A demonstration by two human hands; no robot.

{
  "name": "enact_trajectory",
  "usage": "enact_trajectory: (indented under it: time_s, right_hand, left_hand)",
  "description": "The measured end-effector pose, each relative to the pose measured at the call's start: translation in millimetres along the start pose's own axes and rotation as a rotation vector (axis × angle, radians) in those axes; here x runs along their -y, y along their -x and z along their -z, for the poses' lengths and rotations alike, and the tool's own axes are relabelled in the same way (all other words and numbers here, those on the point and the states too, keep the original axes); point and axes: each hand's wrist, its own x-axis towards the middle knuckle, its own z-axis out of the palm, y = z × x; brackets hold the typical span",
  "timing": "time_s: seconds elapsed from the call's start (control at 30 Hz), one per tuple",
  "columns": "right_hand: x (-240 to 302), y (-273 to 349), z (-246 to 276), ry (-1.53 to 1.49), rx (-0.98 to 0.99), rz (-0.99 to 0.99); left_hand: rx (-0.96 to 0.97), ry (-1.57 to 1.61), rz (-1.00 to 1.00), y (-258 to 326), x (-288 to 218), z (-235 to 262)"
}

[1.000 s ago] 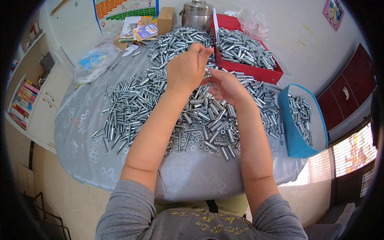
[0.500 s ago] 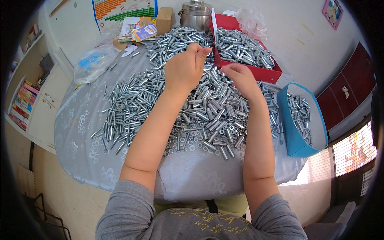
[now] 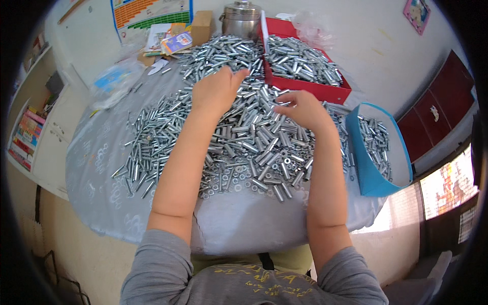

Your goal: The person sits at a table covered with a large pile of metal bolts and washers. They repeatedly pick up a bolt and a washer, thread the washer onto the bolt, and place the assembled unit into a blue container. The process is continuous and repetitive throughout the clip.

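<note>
My left hand (image 3: 217, 92) is over the upper middle of a large pile of metal parts, its fingers curled under and its thumb pointing right. Whatever it may hold is hidden beneath the hand. My right hand (image 3: 304, 110) hovers just above the metal sleeves (image 3: 264, 133), thumb and forefinger apart, with nothing visible between them. Thin bolts (image 3: 152, 137) make up the left side of the pile. Washers and nuts (image 3: 236, 180) lie along its near edge. Behind my hands is a heap of thicker bolts (image 3: 223, 51).
A red box (image 3: 325, 92) full of bolts stands at the back right. To its right, a blue fabric bin (image 3: 367, 175) holds more metal parts. A steel pot (image 3: 241, 21), a cardboard box (image 3: 202, 27) and booklets (image 3: 177, 42) sit at the back. A plastic bag (image 3: 114, 84) lies far left.
My left hand has moved down and left, away from the red box. My right hand has come slightly nearer, over the sleeves, and its thumb and forefinger have parted. The view has shifted slightly.
</note>
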Motion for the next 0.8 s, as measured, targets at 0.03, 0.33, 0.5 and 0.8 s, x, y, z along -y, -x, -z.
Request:
enact_trajectory:
  time_s: [0.03,0.33,0.5,0.8]
  right_hand:
    - [-11.5,4.2,-0.2,0.058,-0.026,-0.030]
    - [-118.7,84.9,134.4,0.069,-0.056,-0.213]
    - [-206.2,123.9,191.6,0.248,-0.017,-0.495]
    - [-292.2,79.8,185.7,0.186,0.260,-0.349]
  left_hand:
    - [0.077,-0.031,0.019,-2.2,1.5,-4.0]
    - [0.068,0.026,-0.090,20.5,-25.6,0.8]
    - [0.103,0.057,-0.343,22.9,-107.1,-22.6]
    - [0.384,0.446,-0.565,-47.1,-296.5,-159.9]
